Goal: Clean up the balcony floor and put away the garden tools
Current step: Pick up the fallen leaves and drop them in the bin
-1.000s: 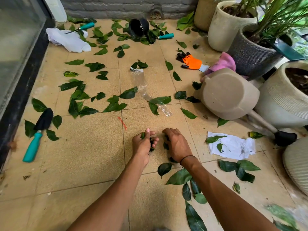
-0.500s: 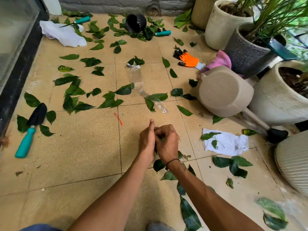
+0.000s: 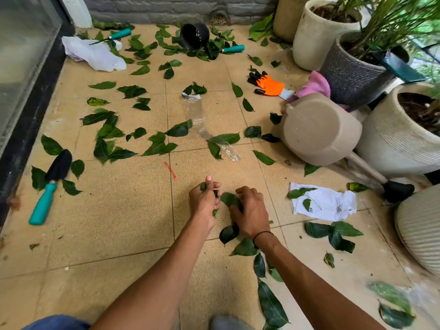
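Since half-second ago, hands parted slightly: left hand [image 3: 205, 200] pinches small leaf bunch, right hand [image 3: 250, 214] presses leaf [image 3: 230, 199] on floor [image 3: 114, 210], grip curled over it. Early stage: leaves litter floor from 10 to 2 o'clock. Trowel [image 3: 48, 186] at 9, two tools at 12, glove [image 3: 269, 85] at 1 untouched.

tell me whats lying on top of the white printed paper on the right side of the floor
Three green leaves lie on the left part of the white paper, beside some small dark print. The rest of its top is bare. What is beneath the paper cannot be seen.
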